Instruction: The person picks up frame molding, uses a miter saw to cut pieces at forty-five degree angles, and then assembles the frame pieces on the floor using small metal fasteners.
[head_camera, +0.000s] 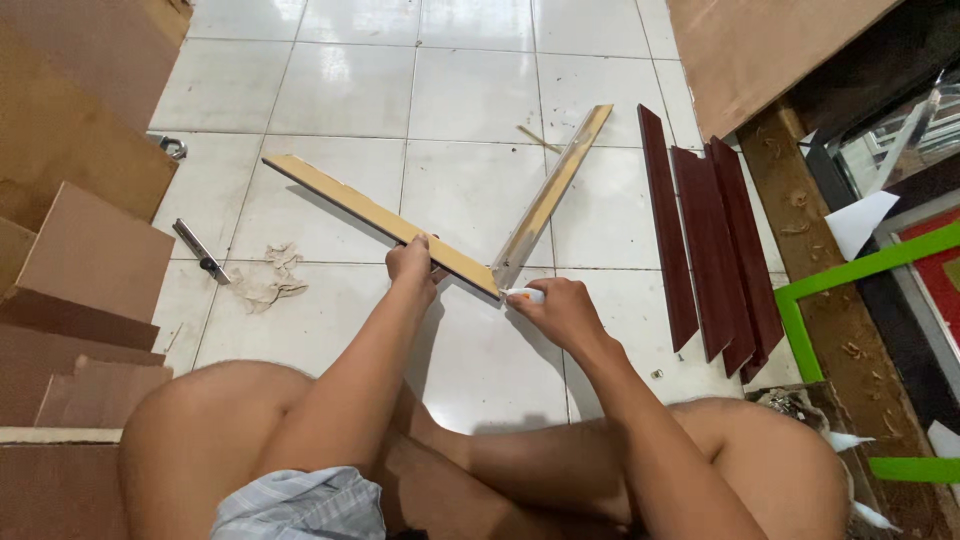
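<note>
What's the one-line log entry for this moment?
left hand: pressing left wooden strip | right hand: holding small white tube at corner joint | right wooden strip: meets left in V | floor: tiled

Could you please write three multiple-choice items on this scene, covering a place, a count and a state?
1. Where does the utility knife lie?
A. left of the hands, on the tiles
B. on the dark red strips
C. in the right hand

2. How many pale strips meet in a V?
A. one
B. two
C. four

3. What does the left hand do?
A. hangs free
B. presses a strip
C. holds the knife

Answers:
A: the knife lies on the floor at left.
B: two strips join.
B: the left hand rests on one; the right hand holds a small white tube.
</note>
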